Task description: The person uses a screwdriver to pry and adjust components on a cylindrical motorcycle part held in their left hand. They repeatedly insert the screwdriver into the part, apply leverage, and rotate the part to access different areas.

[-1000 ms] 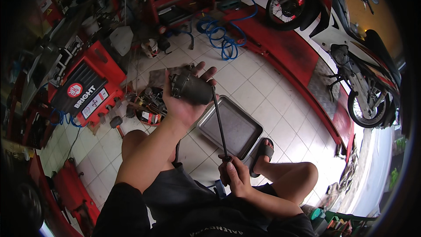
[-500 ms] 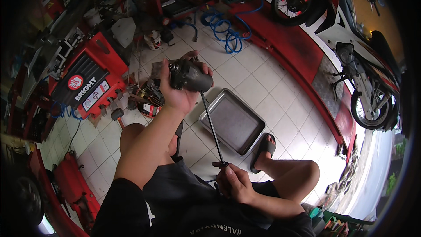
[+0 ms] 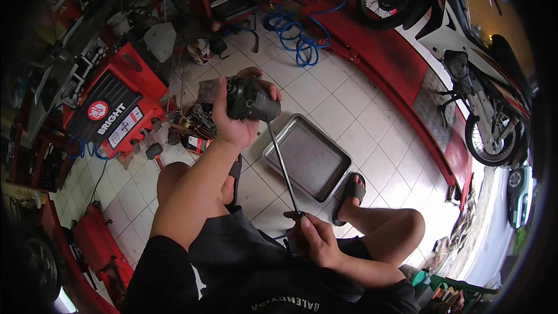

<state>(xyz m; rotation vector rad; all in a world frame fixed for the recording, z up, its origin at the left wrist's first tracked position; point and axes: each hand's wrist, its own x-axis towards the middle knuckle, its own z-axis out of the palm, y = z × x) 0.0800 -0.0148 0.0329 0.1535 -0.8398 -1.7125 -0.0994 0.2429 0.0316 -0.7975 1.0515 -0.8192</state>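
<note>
In my left hand [image 3: 231, 127] I hold up a dark grey engine part [image 3: 256, 100], a rounded housing with metal fittings at its left end. My fingers wrap round behind it, and some fingertips show along its far side. My right hand [image 3: 314, 238], low in front of my lap, grips the dark handle of a long screwdriver [image 3: 281, 166]. The slim shaft slants up and left, and its tip reaches the underside of the part; the exact contact spot is hidden. Below and right of the part, a shallow metal tray [image 3: 347, 179] sits on the floor between my feet.
A red machine [image 3: 125, 110] stands at left, beside loose tools [image 3: 195, 125] and a hammer [image 3: 155, 152]. A coiled blue hose [image 3: 299, 40] lies ahead. At right are a red lift platform [image 3: 372, 52] and a motorcycle [image 3: 465, 75]. A red jack-like tool [image 3: 102, 244] lies lower left.
The view has shifted slightly. The engine part has turned a little in my left hand, while the screwdriver tip stays against its underside. Both hands keep their grip.
</note>
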